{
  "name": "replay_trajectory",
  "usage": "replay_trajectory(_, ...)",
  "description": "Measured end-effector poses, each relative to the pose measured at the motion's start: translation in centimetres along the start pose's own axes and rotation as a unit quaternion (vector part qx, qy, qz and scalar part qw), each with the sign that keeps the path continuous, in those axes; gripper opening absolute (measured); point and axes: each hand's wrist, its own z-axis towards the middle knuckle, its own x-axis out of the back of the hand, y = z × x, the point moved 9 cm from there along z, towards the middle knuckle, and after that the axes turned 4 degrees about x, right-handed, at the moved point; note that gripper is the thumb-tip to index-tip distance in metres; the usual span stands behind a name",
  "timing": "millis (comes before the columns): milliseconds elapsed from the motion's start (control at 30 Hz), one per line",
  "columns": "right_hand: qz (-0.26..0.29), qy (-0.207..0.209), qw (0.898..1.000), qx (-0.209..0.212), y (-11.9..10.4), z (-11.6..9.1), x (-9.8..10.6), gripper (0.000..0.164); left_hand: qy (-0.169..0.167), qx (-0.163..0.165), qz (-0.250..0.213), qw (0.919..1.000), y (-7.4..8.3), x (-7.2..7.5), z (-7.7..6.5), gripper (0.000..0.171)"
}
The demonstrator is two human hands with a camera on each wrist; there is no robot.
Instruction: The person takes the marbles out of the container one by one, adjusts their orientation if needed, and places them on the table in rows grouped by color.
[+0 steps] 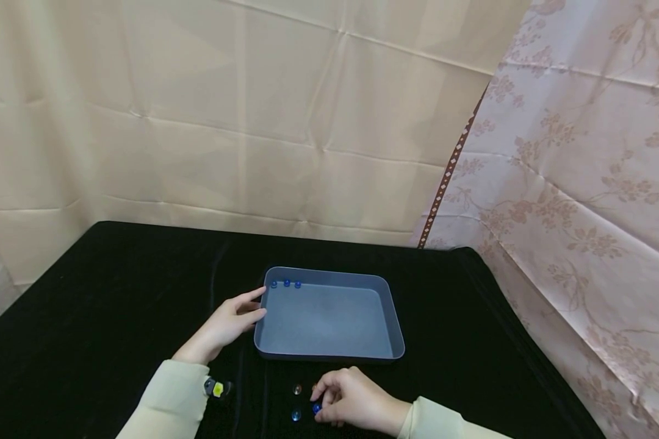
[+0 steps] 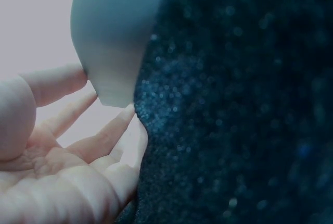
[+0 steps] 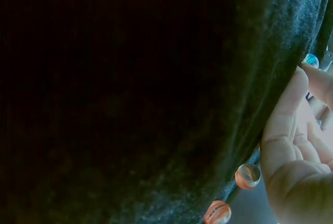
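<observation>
A shallow blue-grey rectangular tray point(image 1: 329, 355) lies on black cloth. Three dark blue marbles point(image 1: 287, 283) sit in a row in its far left corner. My left hand point(image 1: 232, 320) rests against the tray's left side, thumb and fingertips at the wall, fingers loosely extended. In front of the tray my right hand point(image 1: 357, 399) pinches a blue marble point(image 1: 316, 408) between thumb and finger. Beside it lie a clear light-blue marble point(image 1: 296, 415) and an orange-tinted clear one point(image 1: 297, 389). A second orange marble point(image 3: 217, 212) shows in the right wrist view, mostly hidden by the hand in the head view.
Black cloth point(image 1: 143, 292) covers the table. A cream curtain point(image 1: 198, 122) hangs behind it and a pink floral curtain point(image 1: 582, 183) along the right side. On the left wrist is a dark band with a yellow-green patch point(image 1: 218, 389).
</observation>
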Motion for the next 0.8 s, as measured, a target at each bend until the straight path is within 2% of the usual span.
replay_trajectory(433, 0.013, -0.007, 1.000, 0.003, -0.3, -0.3, 0.1, 0.017, 0.001, -0.003, 0.001, 1.0000, 0.0, 0.0, 0.1, 0.056)
replay_trajectory(800, -0.012, 0.017, 1.000, -0.003, -1.7, 0.0, 1.0, 0.017, 0.002, -0.003, 0.000, 1.0000, -0.1, 0.0, 0.0, 0.056)
